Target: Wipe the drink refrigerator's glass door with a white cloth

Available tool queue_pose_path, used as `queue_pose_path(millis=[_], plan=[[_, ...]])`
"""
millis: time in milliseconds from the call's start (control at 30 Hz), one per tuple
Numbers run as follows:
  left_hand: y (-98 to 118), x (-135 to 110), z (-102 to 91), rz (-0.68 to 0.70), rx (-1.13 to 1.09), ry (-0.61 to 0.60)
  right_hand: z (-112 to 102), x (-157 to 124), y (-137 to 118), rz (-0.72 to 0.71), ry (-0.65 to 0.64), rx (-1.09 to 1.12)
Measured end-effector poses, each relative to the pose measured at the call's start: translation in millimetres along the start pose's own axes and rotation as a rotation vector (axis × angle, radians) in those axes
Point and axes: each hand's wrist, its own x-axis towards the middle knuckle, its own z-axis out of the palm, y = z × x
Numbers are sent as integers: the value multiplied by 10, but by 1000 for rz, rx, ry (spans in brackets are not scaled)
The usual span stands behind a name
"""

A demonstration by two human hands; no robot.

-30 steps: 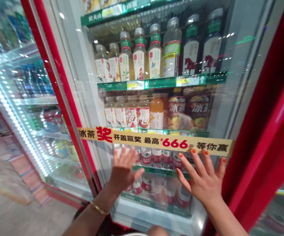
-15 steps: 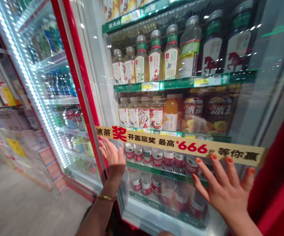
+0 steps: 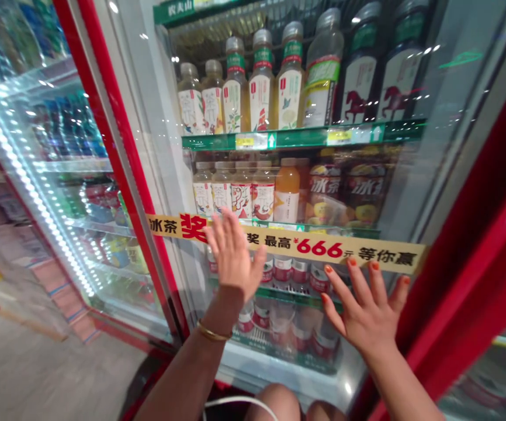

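My left hand [image 3: 233,254], with a bracelet [image 3: 213,332] on its wrist, is raised in front of the glass door [image 3: 165,146] of a red-framed drinks fridge. Its fingers are stretched out and it holds nothing. It covers part of the yellow printed strip [image 3: 279,242] across the door; whether it touches the glass I cannot tell. My right hand [image 3: 369,313], with orange nails, lies spread against the door just below the strip's right end. Behind the glass stand tea bottles [image 3: 259,85] on the upper shelf and an orange juice bottle [image 3: 287,190] lower down.
To the left stands another lit fridge [image 3: 78,193] with drinks on its shelves. Stacked boxes [image 3: 60,292] are on the grey floor [image 3: 60,374] beyond it. A white cable [image 3: 239,400] crosses near my knees [image 3: 274,403]. Red framing [image 3: 454,263] runs along the right.
My left hand has moved right, from the door's left edge to in front of the printed strip. My right hand stays spread below the strip. The view has shifted, bringing my knees into sight.
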Motion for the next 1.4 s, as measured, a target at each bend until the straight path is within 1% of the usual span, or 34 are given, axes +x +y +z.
queue_pose_path(millis=[67, 100, 133, 167, 200, 233, 300, 367, 400, 433, 467, 533, 567, 600, 633, 667, 700, 767, 800, 833, 867, 900, 933, 1000, 1033, 1067, 1100, 1133, 1200, 1233, 1267, 1300, 1333, 1400], plan=[[233, -217, 44, 341, 22, -90, -3, -22, 17, 2, -16, 4], [290, -365, 51, 511, 42, -124, -5, -28, 22, -1, -15, 6], [288, -501, 45, 635, 62, -139, -5, -31, 24, -6, -10, 10], [225, -593, 29, 688, 80, -142, -4, -30, 24, -11, -6, 13], [116, -621, 4, 666, 94, -132, -2, -28, 21, -14, -2, 16], [-17, -577, -25, 579, 100, -114, 1, -25, 16, -14, -1, 18], [-242, -324, -72, 296, 86, -63, 9, -19, 7, 1, -4, 16], [-275, -45, -72, 35, 67, -10, 14, -18, 2, 19, -4, 8], [-210, 27, -50, -21, 61, -1, 14, -20, 1, 24, -2, 6], [-107, 31, -17, -9, 63, -13, 12, -21, 2, 25, -2, 6], [10, -33, 21, 75, 68, -39, 9, -22, 4, 21, -3, 10], [180, -301, 87, 384, 74, -118, -1, -20, 10, 8, -11, 20], [188, -452, 101, 535, 70, -149, -6, -16, 12, 4, -16, 24], [128, -575, 96, 626, 65, -169, -11, -10, 14, 1, -19, 26], [7, -647, 74, 641, 65, -174, -14, -4, 14, 1, -21, 27], [-160, -657, 38, 574, 72, -167, -16, 3, 12, 1, -20, 27], [-347, -606, -6, 439, 82, -156, -16, 10, 10, 1, -17, 26], [-662, -403, -83, 69, 88, -99, -13, 17, 4, 0, -5, 27], [-744, -307, -106, -97, 83, -56, -12, 15, 0, 1, 1, 28], [-763, -251, -116, -207, 76, -16, -11, 9, -3, 4, 7, 31], [-723, -253, -110, -242, 73, 10, -9, -1, -5, 9, 10, 37], [-642, -317, -89, -189, 74, 12, -6, -15, -6, 15, 7, 45], [-547, -433, -57, -63, 80, -9, -1, -31, -6, 24, 5, 55], [-428, -732, 18, 310, 74, -105, 19, -67, -1, 58, 4, 78], [-444, -858, 40, 429, 74, -131, 31, -83, 2, 72, 1, 85], [-513, -935, 41, 461, 82, -144, 41, -95, 4, 78, -4, 88], [-623, -948, 17, 390, 98, -131, 48, -101, 5, 78, -6, 89], [-751, -900, -28, 241, 118, -96, 50, -103, 5, 74, -10, 87], [-959, -685, -131, -105, 150, -16, 39, -92, 2, 60, -11, 78], [-997, -573, -167, -222, 157, 24, 29, -83, -2, 58, 0, 72], [-977, -490, -182, -265, 159, 42, 19, -73, -6, 57, 5, 66], [-900, -455, -177, -237, 156, 33, 10, -64, -9, 57, 5, 61], [-777, -471, -154, -154, 145, 5, 4, -57, -13, 56, 1, 58], [-478, -624, -84, 99, 99, -73, 2, -49, -17, 54, -8, 57]])
